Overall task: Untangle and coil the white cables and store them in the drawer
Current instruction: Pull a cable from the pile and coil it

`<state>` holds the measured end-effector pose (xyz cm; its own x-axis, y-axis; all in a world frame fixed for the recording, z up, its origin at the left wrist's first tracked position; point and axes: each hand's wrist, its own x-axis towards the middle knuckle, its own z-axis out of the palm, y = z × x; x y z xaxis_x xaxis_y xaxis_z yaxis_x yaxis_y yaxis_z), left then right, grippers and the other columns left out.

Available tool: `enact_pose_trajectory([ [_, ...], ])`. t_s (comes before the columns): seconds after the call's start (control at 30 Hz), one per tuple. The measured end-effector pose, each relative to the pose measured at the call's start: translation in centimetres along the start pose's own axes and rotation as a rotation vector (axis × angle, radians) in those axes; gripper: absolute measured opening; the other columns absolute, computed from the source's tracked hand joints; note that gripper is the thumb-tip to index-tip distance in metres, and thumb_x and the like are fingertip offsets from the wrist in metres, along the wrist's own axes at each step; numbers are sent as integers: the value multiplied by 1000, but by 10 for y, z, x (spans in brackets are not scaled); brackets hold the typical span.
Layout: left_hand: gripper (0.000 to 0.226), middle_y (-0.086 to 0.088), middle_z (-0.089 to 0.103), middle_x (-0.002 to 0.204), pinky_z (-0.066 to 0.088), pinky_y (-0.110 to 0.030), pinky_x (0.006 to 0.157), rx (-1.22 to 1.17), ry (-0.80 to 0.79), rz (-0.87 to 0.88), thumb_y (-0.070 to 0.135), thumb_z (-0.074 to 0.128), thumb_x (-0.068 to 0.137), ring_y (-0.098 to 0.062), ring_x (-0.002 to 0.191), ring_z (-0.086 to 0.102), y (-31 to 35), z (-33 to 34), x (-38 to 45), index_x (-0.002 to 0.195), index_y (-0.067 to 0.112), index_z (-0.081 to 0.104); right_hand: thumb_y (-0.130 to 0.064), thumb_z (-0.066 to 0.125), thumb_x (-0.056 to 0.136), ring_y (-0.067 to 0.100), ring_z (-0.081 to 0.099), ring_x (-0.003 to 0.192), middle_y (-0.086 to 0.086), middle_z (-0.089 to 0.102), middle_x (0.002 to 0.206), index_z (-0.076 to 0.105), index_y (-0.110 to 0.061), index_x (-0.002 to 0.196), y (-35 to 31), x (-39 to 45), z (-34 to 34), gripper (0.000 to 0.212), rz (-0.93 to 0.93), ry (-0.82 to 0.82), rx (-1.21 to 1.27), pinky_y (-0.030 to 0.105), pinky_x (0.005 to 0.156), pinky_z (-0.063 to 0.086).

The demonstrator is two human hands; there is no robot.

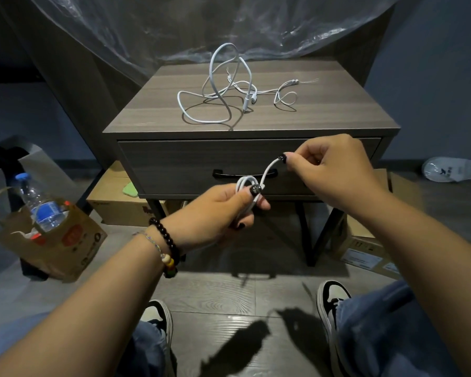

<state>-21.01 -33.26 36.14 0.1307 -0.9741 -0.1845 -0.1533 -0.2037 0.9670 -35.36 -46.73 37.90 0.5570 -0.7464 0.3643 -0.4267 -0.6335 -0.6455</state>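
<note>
My left hand (215, 213) grips a small coil of white cable (246, 185) in front of the shut drawer (174, 164). My right hand (335, 170) pinches the free end of that same cable (279, 160), up and to the right of the coil. A short arc of cable runs between the two hands. On top of the nightstand (324, 112) lies a loose tangle of white cables (218, 91), with thin earphone wires (286, 91) trailing to the right. The drawer's black handle (223, 174) is partly hidden behind the coil.
A paper bag with a water bottle (42, 205) stands on the floor at left. Cardboard boxes (114, 197) sit under and right of the nightstand. A white slipper (452, 170) lies at far right. Plastic sheeting (229, 20) hangs behind. My shoes and knees are below.
</note>
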Motion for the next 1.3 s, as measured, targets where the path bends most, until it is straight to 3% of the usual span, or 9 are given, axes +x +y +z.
enact_pose_trajectory([
  [0.13,29,7,48,54,28,-14,37,64,157,-57,29,35,101,-2,37,36,-3,8,5,82,16,53,-31,63,90,8,51,54,-2,62,58,74,-16,73,-6,-3,10,25,-44,36,117,24,56,39],
  [0.33,30,-1,37,56,22,-15,36,-147,480,-17,21,37,102,-10,40,29,2,-5,14,72,18,39,-20,63,90,16,60,60,-4,64,63,73,-19,90,-13,-10,19,10,-138,-120,236,35,62,51],
  [0.5,25,3,32,58,19,-17,41,-387,654,-15,22,36,100,-9,46,26,10,-20,17,76,23,42,-17,61,90,8,55,50,-9,62,60,72,-21,94,-13,-11,21,12,-157,-166,239,27,54,47],
  [0.6,24,6,34,55,19,-17,41,-449,637,-4,25,36,101,-7,44,26,10,-21,16,78,22,44,-18,62,90,10,57,55,-14,61,59,73,-21,91,-12,-10,23,11,-168,-94,223,29,57,49],
  [0.7,24,8,33,50,18,-14,38,-470,534,0,26,36,101,-6,40,25,9,-17,16,79,21,43,-17,63,89,1,60,62,-23,61,64,76,-23,96,-12,-11,26,15,-218,-5,187,16,60,44],
  [0.8,24,5,33,55,22,-14,38,-457,471,-25,32,33,102,-6,40,27,6,-16,15,86,19,44,-21,60,87,9,65,72,-7,72,79,75,-20,104,-12,-13,29,22,-331,69,104,30,66,53],
  [1.03,48,2,37,59,21,-19,46,-400,336,-103,59,23,96,-8,40,30,4,-14,14,85,18,45,-16,55,82,28,55,49,1,58,67,71,-16,107,-22,-27,33,30,-616,55,-274,34,41,48],
  [1.1,49,1,42,61,20,-21,47,-374,338,-89,60,26,95,-9,42,33,5,-13,13,79,19,48,-10,65,74,26,52,45,0,58,66,71,-16,109,-27,-31,36,36,-650,18,-353,27,38,41],
  [1.3,39,-2,46,67,28,-24,52,-269,422,-87,48,39,95,-12,51,40,9,-12,9,106,13,52,-8,74,70,19,41,41,-3,56,63,73,-15,105,-34,-38,46,35,-665,-7,-404,22,42,21],
])
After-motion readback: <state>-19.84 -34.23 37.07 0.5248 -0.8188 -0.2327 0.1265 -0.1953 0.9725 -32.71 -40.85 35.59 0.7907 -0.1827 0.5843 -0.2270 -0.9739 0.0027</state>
